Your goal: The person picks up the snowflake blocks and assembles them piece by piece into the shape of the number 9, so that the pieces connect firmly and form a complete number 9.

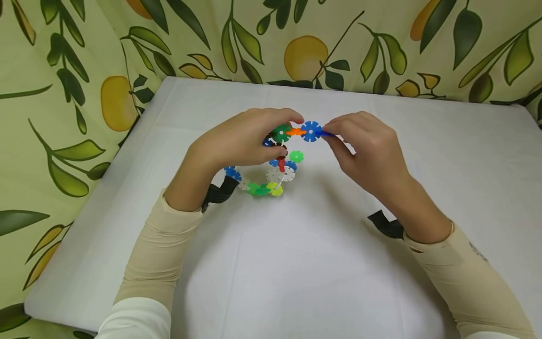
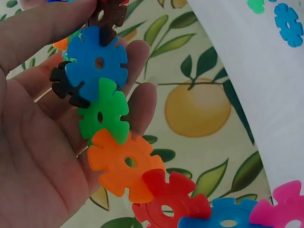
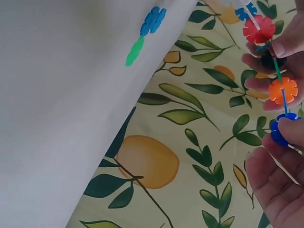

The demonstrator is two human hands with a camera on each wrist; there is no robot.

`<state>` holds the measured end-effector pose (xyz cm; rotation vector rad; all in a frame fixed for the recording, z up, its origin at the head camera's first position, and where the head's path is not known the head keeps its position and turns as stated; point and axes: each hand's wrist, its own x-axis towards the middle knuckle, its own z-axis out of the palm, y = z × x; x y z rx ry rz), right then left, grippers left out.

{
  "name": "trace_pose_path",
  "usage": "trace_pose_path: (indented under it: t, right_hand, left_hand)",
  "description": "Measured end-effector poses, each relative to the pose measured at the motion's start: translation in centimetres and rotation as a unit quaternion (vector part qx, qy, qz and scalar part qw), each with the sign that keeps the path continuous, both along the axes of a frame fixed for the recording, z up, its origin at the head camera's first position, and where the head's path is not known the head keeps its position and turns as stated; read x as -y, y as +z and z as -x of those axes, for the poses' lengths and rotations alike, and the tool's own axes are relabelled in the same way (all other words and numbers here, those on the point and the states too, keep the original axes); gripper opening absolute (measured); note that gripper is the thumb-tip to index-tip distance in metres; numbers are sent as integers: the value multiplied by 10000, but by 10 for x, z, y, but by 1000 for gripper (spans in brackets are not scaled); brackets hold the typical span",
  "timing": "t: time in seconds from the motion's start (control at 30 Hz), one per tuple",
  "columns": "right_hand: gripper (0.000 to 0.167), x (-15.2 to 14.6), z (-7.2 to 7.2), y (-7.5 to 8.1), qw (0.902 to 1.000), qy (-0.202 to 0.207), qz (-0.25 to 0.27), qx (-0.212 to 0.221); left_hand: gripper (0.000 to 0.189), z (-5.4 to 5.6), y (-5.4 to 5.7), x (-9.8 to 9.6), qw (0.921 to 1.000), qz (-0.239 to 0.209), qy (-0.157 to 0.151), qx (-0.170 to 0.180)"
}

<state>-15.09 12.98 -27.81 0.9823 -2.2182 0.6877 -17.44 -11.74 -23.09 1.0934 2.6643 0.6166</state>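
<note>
My left hand [image 1: 237,141] grips a chain of notched plastic discs, with the thumb against a brown disc [image 2: 107,16]. In the left wrist view, a blue disc [image 2: 90,61], a green disc [image 2: 105,114], an orange disc [image 2: 118,166] and a red disc [image 2: 166,204] hang linked beside the palm. At the chain's right end my right hand [image 1: 368,146] pinches a dark blue disc [image 3: 280,130] between thumb and fingers. That disc meets a lighter blue disc [image 1: 311,131], joined through orange to a dark green disc [image 1: 281,133]. Part of the chain is hidden behind my left hand.
A white-covered table [image 1: 296,263] lies under both hands. On it, beyond the chain, are a light green disc [image 3: 135,52] and a blue disc [image 3: 153,21] touching each other. A leaf-and-fruit patterned curtain [image 1: 305,56] borders the table's far and left sides.
</note>
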Motion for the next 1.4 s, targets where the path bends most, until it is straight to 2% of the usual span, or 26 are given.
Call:
trace_pose_path:
  t: [0.27,0.4,0.53,0.63,0.73,0.8,0.93,1.13,1.23,1.3,1.4]
  right_hand:
    - [11,1,2,-1,9992,-92,-229,-316]
    - [12,0,3,-3,9990,-106,-250,-341]
    - [20,-2,4,-4,9996,-237,-151,-39]
    - [26,-3,7,-6,9973,-436,-254,530]
    - [21,-5,10,-9,9870,-638,-733,1277]
    - [18,-4,13,-12,9754,-688,-1142,1756]
    - [19,-1,18,-23,9528,-392,-1867,2360]
    - [38,11,22,-38,9237,331,-2576,2814]
    - [49,21,27,-41,9065,457,-2965,2969]
    - [49,29,30,-42,8988,537,-3190,2958]
    - [46,38,36,-41,8935,496,-3404,2887]
  left_hand:
    - [48,3,0,3,9999,-102,-26,-56]
    - [42,5,-1,4,9997,-227,-71,-68]
    - [42,6,-1,9,9996,-295,-14,51]
    - [48,7,0,15,9993,-237,173,227]
    - [54,10,1,23,9987,-83,388,316]
    - [58,12,2,28,9985,36,481,275]
    - [62,14,3,35,9985,77,441,315]
    - [69,9,7,36,9958,359,436,726]
    - [76,6,7,33,9916,569,519,1040]
    - [77,5,6,30,9892,622,554,1204]
    - [75,5,5,27,9869,694,586,1333]
